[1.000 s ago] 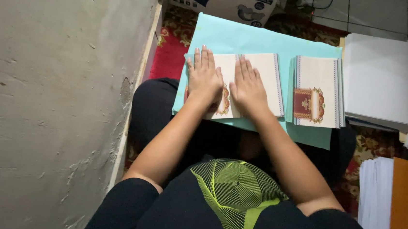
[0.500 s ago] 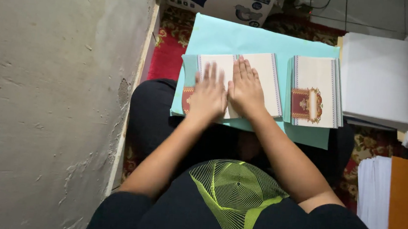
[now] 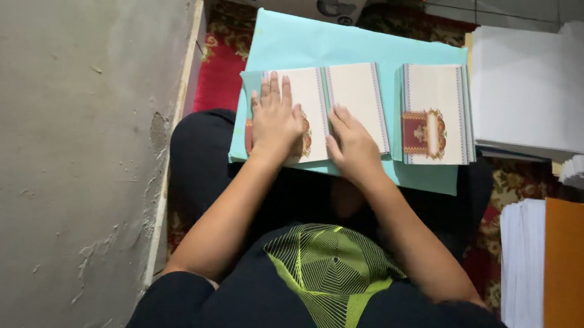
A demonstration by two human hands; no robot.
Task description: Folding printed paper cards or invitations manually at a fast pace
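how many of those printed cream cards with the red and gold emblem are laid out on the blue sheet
2: an opened card under the left hand and right hand, and a stack right of it on the blue sheet; more may lie beneath its top card.

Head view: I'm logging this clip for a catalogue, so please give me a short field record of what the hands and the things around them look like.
left hand: flat, fingers spread, pressing the left half of the open card
right hand: flat on the card's lower middle, by the fold
surface: light blue sheet resting on the lap
beside card: stack of matching cards to its right, apart
right edge: white paper stack; orange-covered stack
left: grey wall
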